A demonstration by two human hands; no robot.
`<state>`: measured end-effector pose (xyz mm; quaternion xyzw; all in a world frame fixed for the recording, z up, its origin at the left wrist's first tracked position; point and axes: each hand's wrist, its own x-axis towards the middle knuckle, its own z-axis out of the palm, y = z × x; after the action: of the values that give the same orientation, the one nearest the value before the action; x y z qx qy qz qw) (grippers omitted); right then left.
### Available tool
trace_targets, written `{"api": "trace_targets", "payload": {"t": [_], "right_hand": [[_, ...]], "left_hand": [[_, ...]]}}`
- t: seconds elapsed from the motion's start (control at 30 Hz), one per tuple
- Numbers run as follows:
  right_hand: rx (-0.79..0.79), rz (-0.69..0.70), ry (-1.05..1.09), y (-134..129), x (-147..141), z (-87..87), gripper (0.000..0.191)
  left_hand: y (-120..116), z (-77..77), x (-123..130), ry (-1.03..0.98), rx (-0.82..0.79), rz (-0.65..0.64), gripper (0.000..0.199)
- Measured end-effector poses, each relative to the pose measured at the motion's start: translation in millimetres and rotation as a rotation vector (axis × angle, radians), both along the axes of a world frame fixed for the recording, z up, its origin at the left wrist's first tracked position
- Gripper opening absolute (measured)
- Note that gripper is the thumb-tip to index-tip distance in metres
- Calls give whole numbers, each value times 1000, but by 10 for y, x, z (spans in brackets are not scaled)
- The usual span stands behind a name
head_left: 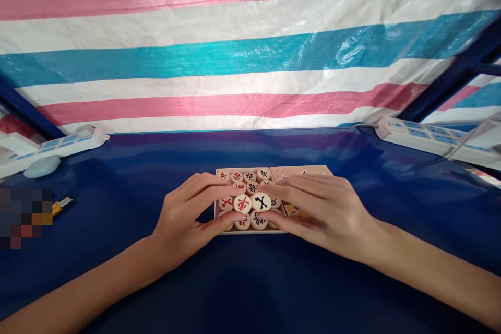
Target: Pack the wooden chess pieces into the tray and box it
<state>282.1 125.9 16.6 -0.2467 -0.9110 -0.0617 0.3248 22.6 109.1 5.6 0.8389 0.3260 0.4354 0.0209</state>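
A shallow box (250, 233) full of round wooden Chinese chess pieces sits in front of me, red and black characters facing up. My left hand (191, 209) comes in from the left, its thumb and fingers closed around a red-marked chess piece (242, 203). From the other side my right hand (324, 209) grips a black-marked chess piece (261, 202) between thumb and fingers. The two held pieces are side by side over the rows in the box. My fingers hide some pieces at both edges. A cardboard panel with printed figures (313, 170) lies partly beneath my right hand.
White power strips stand at the left (74, 141) and right (422, 135) of the blue table (156, 162). A pale computer mouse (42, 166) and a yellow cutter knife (62, 204) are at the left, near a blurred patch. Striped plastic sheeting (235, 57) hangs behind.
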Motion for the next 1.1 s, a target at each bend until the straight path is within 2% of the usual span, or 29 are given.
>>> {"api": "trace_targets", "payload": {"t": [0.3, 0.43, 0.77, 1.1], "right_hand": [[-54, -33, 139, -97, -58, -43, 38], [7, -25, 120, -129, -58, -81, 36], [101, -16, 73, -162, 2, -93, 43], [42, -53, 122, -192, -72, -102, 32]], "left_hand": [[-9, -34, -26, -33, 1, -4, 28], [-4, -36, -22, -45, 2, -30, 32], [25, -3, -4, -24, -12, -40, 25], [8, -3, 46, -17, 99, -63, 27]]}}
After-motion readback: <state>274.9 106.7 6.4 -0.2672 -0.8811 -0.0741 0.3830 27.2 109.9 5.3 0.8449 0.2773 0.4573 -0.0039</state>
